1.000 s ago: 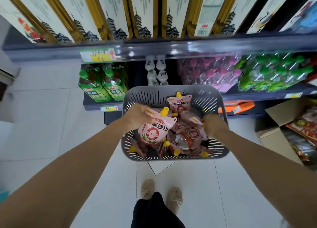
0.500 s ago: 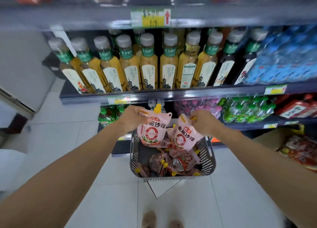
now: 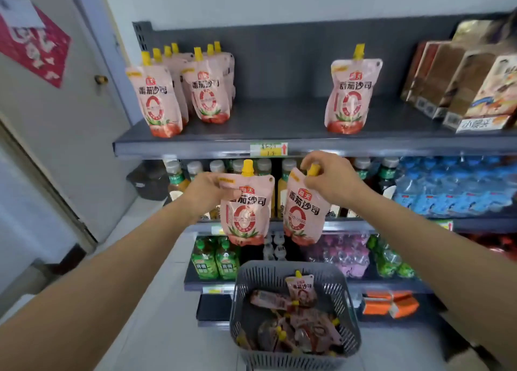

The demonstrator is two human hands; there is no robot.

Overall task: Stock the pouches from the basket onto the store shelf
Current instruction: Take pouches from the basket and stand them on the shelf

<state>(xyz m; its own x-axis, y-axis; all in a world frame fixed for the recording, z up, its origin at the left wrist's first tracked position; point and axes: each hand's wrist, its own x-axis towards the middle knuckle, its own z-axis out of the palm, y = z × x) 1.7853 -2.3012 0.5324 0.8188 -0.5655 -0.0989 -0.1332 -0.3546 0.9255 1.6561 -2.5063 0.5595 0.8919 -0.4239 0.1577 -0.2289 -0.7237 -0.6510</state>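
Two pouches are held below the top shelf point(image 3: 279, 122): the left pouch point(image 3: 246, 211) gripped at its upper corner by the left hand point(image 3: 208, 193), the right pouch point(image 3: 303, 211) pinched at its cap by the right hand point(image 3: 333, 179), so both hang upright. More lie in the basket point(image 3: 260, 275).

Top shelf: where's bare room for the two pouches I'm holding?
The widest bare stretch of the top shelf lies between the left cluster of pouches and the lone pouch. A narrower strip lies between the lone pouch and the brown boxes. The left end is crowded, rows several deep; the right end is packed with boxes.
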